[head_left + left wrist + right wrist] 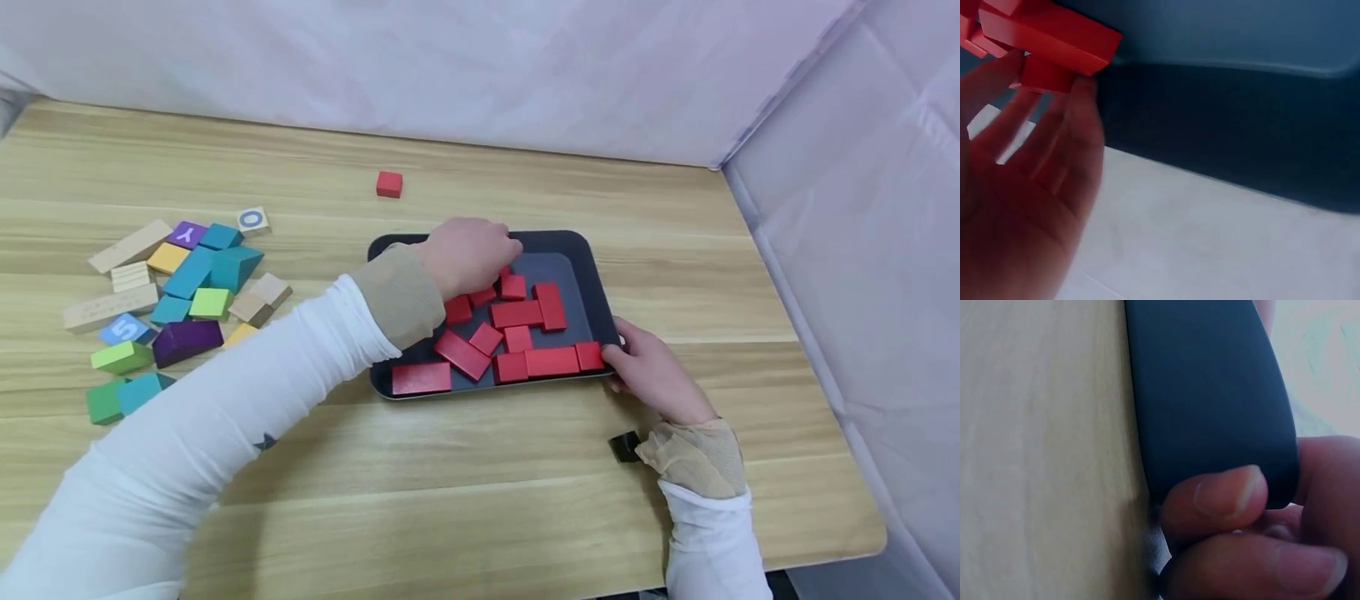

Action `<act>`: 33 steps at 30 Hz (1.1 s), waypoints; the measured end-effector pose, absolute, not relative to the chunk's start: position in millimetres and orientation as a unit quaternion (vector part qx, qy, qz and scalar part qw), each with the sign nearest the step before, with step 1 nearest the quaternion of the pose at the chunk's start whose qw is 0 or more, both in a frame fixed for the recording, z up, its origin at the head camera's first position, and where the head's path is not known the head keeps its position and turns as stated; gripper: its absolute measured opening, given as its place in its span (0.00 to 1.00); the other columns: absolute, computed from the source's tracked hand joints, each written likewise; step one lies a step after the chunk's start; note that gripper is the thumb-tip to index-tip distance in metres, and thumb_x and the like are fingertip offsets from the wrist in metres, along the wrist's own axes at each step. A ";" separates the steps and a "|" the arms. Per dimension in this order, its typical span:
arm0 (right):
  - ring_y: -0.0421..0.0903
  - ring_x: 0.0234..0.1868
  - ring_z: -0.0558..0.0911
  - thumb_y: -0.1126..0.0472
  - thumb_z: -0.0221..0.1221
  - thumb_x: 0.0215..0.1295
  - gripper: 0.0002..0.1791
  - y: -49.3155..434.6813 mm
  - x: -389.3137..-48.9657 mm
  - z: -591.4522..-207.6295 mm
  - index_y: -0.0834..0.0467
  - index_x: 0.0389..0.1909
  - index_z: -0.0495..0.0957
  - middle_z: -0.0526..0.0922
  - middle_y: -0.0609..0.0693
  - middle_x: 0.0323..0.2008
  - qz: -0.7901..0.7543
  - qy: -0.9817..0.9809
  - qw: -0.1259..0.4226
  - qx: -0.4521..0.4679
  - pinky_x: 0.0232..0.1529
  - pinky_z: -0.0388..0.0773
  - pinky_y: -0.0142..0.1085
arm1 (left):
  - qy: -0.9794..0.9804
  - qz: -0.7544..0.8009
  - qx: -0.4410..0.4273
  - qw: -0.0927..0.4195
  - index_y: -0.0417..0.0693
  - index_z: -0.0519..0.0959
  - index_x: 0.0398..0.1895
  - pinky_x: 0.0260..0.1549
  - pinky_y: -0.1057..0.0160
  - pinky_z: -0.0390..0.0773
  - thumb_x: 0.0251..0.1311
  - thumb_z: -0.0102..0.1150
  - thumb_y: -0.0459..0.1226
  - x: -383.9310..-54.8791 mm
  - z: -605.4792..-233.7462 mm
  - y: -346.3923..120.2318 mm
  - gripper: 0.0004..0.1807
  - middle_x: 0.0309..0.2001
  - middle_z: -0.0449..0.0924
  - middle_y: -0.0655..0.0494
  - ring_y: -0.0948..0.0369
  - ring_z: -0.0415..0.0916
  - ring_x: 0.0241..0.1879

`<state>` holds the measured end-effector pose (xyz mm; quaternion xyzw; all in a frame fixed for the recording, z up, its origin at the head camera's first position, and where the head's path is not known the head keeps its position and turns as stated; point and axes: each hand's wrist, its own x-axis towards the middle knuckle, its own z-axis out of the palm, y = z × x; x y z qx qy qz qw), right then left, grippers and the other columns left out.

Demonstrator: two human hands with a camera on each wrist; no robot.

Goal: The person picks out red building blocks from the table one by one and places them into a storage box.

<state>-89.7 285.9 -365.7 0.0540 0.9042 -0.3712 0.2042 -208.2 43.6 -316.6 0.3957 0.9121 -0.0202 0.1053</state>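
A dark tray [585, 292] holds several red blocks [551, 362] of different lengths, most lying flat in its near and middle part. My left hand [468, 254] reaches over the tray's far side, back of the hand up. In the left wrist view, the thumb and fingers pinch a small red block [1047, 76], close beside a longer red block [1054, 37]. At the tray's near right corner, my right hand [656, 371] grips the rim. The right wrist view shows its fingers [1222, 497] curled at the tray wall [1210, 394].
Beyond the tray, a single red block [389, 184] lies on the wooden table [450, 500]. To the left is a loose group of coloured and plain wooden blocks [191, 271]. A small black object [625, 447] lies beside the right wrist. White sheeting [412, 67] stands along the back and right.
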 end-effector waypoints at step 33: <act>0.49 0.18 0.72 0.60 0.42 0.63 0.13 286.1 -90.5 -365.8 0.52 0.48 0.66 0.73 0.55 0.16 -0.364 0.907 0.207 0.046 0.23 0.68 0.36 | 0.949 0.030 0.299 0.096 0.48 0.74 0.41 0.30 0.54 0.73 0.57 0.52 0.45 -229.8 -310.3 -8.4 0.13 0.35 0.72 0.51 0.56 0.71 0.34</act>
